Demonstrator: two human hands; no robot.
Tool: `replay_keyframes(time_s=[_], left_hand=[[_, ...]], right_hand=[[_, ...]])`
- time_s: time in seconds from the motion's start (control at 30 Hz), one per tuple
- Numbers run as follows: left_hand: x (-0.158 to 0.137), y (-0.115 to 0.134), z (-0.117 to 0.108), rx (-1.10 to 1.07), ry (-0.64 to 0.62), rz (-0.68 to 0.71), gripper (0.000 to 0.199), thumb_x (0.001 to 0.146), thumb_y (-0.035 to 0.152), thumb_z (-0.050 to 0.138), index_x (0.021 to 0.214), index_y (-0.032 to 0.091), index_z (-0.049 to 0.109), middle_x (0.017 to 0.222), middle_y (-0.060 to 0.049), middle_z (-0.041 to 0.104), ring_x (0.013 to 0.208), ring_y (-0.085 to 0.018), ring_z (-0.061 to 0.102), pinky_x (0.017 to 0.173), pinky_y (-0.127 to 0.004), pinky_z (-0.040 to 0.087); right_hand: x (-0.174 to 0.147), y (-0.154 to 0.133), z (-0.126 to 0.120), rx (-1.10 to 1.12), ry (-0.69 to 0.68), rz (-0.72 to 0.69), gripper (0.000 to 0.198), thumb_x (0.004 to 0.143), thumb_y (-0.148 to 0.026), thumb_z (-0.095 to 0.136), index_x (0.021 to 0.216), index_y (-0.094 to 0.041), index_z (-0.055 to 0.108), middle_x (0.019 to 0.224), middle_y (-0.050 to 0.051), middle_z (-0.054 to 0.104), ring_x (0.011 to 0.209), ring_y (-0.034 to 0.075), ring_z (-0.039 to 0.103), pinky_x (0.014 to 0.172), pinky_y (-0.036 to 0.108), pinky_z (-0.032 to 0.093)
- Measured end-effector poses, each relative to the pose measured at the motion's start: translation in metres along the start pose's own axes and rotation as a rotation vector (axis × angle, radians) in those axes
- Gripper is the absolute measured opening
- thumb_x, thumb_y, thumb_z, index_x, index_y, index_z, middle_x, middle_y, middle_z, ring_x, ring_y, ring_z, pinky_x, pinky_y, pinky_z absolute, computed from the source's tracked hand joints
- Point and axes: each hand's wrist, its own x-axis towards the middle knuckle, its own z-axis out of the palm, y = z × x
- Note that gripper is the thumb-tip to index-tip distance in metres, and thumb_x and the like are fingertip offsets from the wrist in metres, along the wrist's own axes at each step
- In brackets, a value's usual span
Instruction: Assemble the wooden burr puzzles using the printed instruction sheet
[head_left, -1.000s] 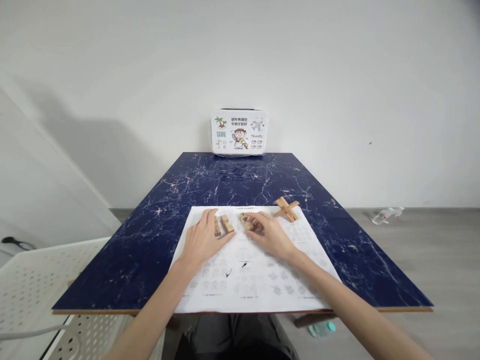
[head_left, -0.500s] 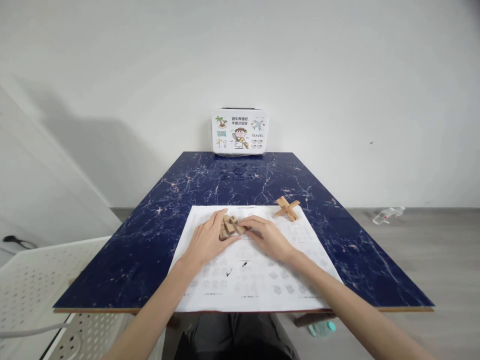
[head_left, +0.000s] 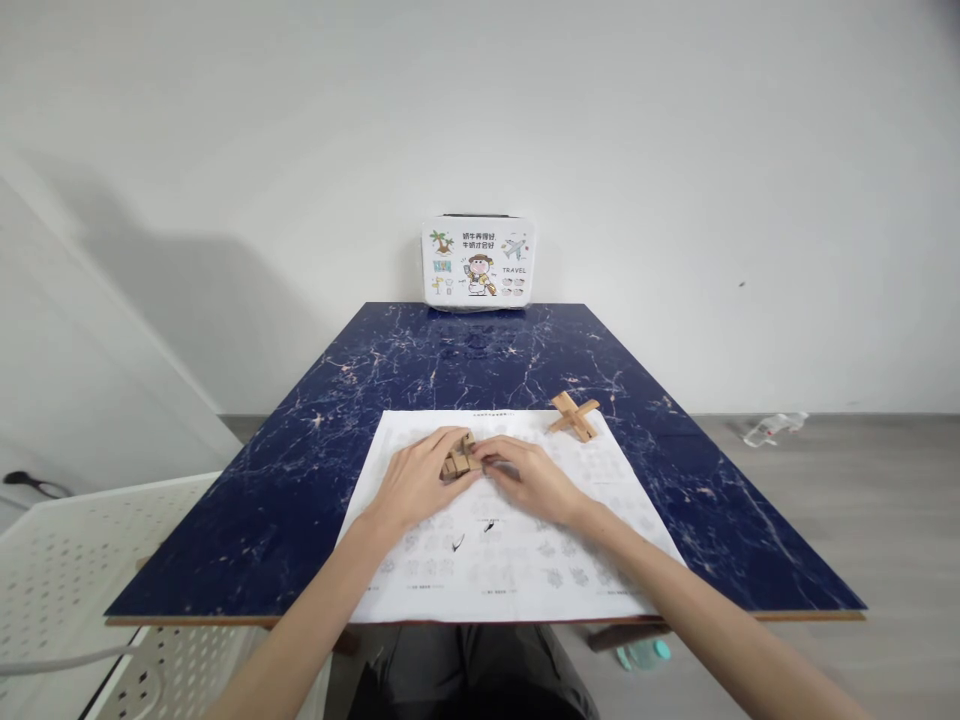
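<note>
A small cluster of brown wooden puzzle pieces (head_left: 462, 461) sits over the white printed sheet (head_left: 480, 590), with dark marks on some of them. My left hand (head_left: 420, 475) wraps round the cluster's left side, its thumb along the near edge. From the right, my right hand (head_left: 529, 475) presses its fingertips on the cluster's right end. Fingers hide much of the pieces. Apart from both hands, a cross-shaped wooden piece assembly (head_left: 575, 416) rests at the sheet's upper right corner.
The sheet lies on a dark blue marbled table (head_left: 480, 370). A white case with cartoon prints (head_left: 478, 262) stands at the table's far edge against the wall. A white perforated surface (head_left: 60, 560) is at left. Clear plastic (head_left: 775, 428) and a bottle (head_left: 645, 653) lie on the floor.
The puzzle pieces between my hands have been pushed closer together. My right fingers have moved slightly left against them, and my left fingers have curled further over them.
</note>
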Motion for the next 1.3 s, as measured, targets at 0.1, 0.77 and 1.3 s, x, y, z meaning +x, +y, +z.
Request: replay_keyframes(time_s=[0.1, 0.77, 1.3], left_hand=[[0.000, 0.000, 0.000, -0.001, 0.002, 0.032, 0.043, 0.095, 0.047, 0.064, 0.135, 0.032, 0.057, 0.135, -0.003, 0.069, 0.112, -0.026, 0.070, 0.088, -0.035, 0.053], [0.001, -0.029, -0.007, 0.361, 0.183, -0.383, 0.038, 0.103, 0.042, 0.053, 0.134, 0.024, 0.061, 0.133, -0.011, 0.065, 0.098, -0.028, 0.072, 0.076, -0.034, 0.053], [-0.001, -0.032, -0.012, 0.413, 0.269, -0.535, 0.049, 0.099, 0.047, 0.053, 0.143, 0.023, 0.056, 0.155, -0.019, 0.038, 0.091, -0.031, 0.074, 0.071, -0.043, 0.058]], right_hand=[[0.000, -0.002, -0.001, -0.018, -0.017, -0.006, 0.032, 0.093, -0.008, 0.055, 0.116, -0.026, 0.068, 0.118, 0.006, 0.073, 0.107, 0.022, 0.071, 0.097, 0.040, 0.057], [-0.003, 0.002, -0.002, -0.047, 0.050, 0.042, 0.028, 0.092, -0.008, 0.053, 0.113, -0.024, 0.064, 0.114, 0.007, 0.071, 0.104, 0.022, 0.071, 0.097, 0.041, 0.056], [-0.002, 0.002, -0.003, -0.058, 0.044, 0.018, 0.025, 0.093, -0.008, 0.053, 0.109, -0.023, 0.066, 0.112, 0.007, 0.072, 0.101, 0.021, 0.071, 0.094, 0.039, 0.056]])
